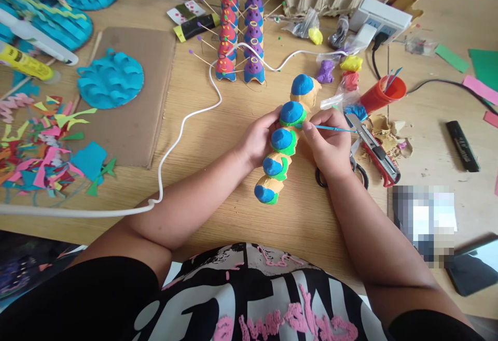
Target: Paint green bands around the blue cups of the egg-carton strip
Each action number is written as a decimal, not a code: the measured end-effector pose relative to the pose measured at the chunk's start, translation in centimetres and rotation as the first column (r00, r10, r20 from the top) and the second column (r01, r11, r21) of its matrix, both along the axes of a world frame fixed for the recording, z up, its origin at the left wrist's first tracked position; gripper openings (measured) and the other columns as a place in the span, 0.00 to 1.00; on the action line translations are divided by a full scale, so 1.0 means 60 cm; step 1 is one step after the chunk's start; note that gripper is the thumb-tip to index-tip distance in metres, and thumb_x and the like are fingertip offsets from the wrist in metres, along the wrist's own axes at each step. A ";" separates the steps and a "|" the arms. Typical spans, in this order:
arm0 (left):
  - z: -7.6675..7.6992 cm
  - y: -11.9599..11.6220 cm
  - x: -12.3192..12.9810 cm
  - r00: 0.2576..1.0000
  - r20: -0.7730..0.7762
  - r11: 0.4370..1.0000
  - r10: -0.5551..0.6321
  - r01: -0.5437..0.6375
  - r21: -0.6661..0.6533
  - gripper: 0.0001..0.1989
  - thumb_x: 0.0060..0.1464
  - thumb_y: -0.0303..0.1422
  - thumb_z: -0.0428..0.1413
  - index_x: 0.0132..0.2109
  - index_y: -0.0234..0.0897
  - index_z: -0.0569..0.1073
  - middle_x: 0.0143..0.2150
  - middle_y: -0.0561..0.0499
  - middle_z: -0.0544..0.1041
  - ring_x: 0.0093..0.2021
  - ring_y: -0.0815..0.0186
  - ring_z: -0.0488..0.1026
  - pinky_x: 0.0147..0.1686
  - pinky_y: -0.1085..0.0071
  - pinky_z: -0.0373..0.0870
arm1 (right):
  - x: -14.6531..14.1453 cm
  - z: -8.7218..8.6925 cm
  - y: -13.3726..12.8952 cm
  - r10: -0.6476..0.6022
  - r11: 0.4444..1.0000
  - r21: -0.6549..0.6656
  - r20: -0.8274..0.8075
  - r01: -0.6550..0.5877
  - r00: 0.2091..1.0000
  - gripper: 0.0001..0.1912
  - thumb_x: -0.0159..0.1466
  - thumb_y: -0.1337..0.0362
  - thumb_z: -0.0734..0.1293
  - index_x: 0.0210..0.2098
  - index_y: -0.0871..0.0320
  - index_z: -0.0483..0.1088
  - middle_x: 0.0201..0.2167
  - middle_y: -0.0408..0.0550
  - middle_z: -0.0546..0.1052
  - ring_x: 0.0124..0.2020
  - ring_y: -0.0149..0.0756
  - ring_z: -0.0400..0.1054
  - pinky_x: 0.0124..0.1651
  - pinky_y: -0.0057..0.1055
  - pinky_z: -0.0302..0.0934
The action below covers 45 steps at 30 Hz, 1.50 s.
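Note:
My left hand (pixel 260 136) is closed around the left side of an egg carton strip (pixel 282 139), holding it tilted above the table. The strip's bumps are tan with blue clay caps, and several carry green clay below the blue. In my right hand (pixel 330 141), thumb and fingers pinch a thin blue stick (pixel 332 129). Its tip is at the green clay of the second bump from the far end. Beyond stand two finished-looking strips, one red (pixel 226 32) and one purple (pixel 254 32), with pins stuck in them.
A white cable (pixel 187 118) crosses the table. On the right are a box cutter (pixel 375 149), scissors (pixel 360 170), an orange cup (pixel 383 94) and a power strip (pixel 379 19). Paper scraps (pixel 46 159) and cardboard (pixel 128 139) with a blue paper disc (pixel 111 79) lie left.

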<state>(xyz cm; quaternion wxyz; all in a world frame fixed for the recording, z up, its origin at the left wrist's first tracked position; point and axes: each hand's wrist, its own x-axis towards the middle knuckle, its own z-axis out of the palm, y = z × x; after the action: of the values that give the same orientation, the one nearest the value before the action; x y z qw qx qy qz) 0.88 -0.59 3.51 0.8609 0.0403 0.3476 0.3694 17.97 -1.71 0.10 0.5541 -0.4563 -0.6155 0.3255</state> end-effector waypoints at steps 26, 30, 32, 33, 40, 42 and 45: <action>-0.012 0.002 0.003 1.000 0.025 1.000 0.018 -0.018 0.015 0.22 0.70 0.52 0.57 0.41 0.38 0.81 0.28 0.49 0.82 0.22 0.65 0.78 0.25 0.72 0.76 | -0.011 0.007 -0.008 -0.047 0.993 0.113 0.063 0.040 0.997 0.24 0.67 0.40 0.76 0.30 0.51 0.70 0.26 0.40 0.72 0.29 0.34 0.66 0.36 0.38 0.64; -0.011 0.002 0.001 1.000 -0.005 1.000 0.006 -0.006 0.020 0.23 0.69 0.54 0.58 0.39 0.38 0.80 0.25 0.51 0.80 0.21 0.66 0.77 0.24 0.73 0.74 | -0.008 0.005 -0.007 -0.028 0.991 0.130 0.050 0.021 0.998 0.23 0.68 0.41 0.75 0.30 0.51 0.69 0.26 0.40 0.72 0.30 0.34 0.66 0.37 0.38 0.64; -0.011 0.001 -0.001 1.000 -0.014 1.000 -0.018 0.018 0.012 0.23 0.69 0.54 0.58 0.38 0.39 0.80 0.24 0.52 0.78 0.19 0.66 0.76 0.22 0.73 0.73 | -0.004 0.002 -0.005 -0.018 0.991 0.133 0.017 0.016 1.000 0.22 0.69 0.43 0.76 0.31 0.51 0.70 0.27 0.40 0.71 0.30 0.34 0.66 0.38 0.38 0.64; -0.012 0.001 -0.003 0.999 -0.014 0.999 -0.035 0.035 0.011 0.23 0.69 0.54 0.58 0.38 0.39 0.79 0.23 0.53 0.77 0.19 0.66 0.75 0.21 0.72 0.73 | -0.002 0.001 -0.004 -0.014 0.992 0.128 -0.004 0.014 1.000 0.22 0.68 0.43 0.76 0.31 0.51 0.70 0.28 0.40 0.71 0.31 0.34 0.66 0.39 0.38 0.65; -0.014 0.001 -0.007 0.998 0.037 0.998 -0.047 0.046 0.035 0.19 0.71 0.48 0.57 0.36 0.38 0.77 0.22 0.53 0.75 0.18 0.66 0.74 0.19 0.73 0.72 | 0.002 -0.003 -0.001 0.033 0.998 0.062 0.005 -0.034 0.999 0.25 0.66 0.39 0.76 0.31 0.51 0.69 0.28 0.40 0.71 0.31 0.34 0.65 0.40 0.39 0.64; -0.011 0.001 -0.006 0.999 0.038 0.999 -0.037 0.037 0.013 0.20 0.71 0.49 0.56 0.37 0.38 0.77 0.22 0.54 0.75 0.17 0.66 0.74 0.19 0.74 0.71 | 0.001 -0.003 -0.001 0.009 0.998 0.059 0.027 -0.010 1.000 0.26 0.66 0.37 0.75 0.31 0.51 0.69 0.27 0.40 0.71 0.30 0.34 0.65 0.40 0.39 0.64; -0.006 0.001 -0.005 0.999 0.028 0.999 -0.032 0.032 -0.016 0.23 0.71 0.52 0.55 0.38 0.38 0.78 0.21 0.54 0.73 0.16 0.67 0.72 0.18 0.74 0.70 | 0.000 -0.003 -0.001 -0.007 0.998 0.061 0.039 0.005 0.999 0.26 0.66 0.37 0.75 0.31 0.50 0.69 0.28 0.40 0.71 0.31 0.34 0.66 0.40 0.39 0.65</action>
<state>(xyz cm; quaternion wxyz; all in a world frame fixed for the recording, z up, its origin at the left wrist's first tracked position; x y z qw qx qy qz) 0.59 -0.52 3.16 0.8717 0.0336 0.3380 0.3533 17.96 -1.77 -0.05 0.5565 -0.4473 -0.6346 0.2958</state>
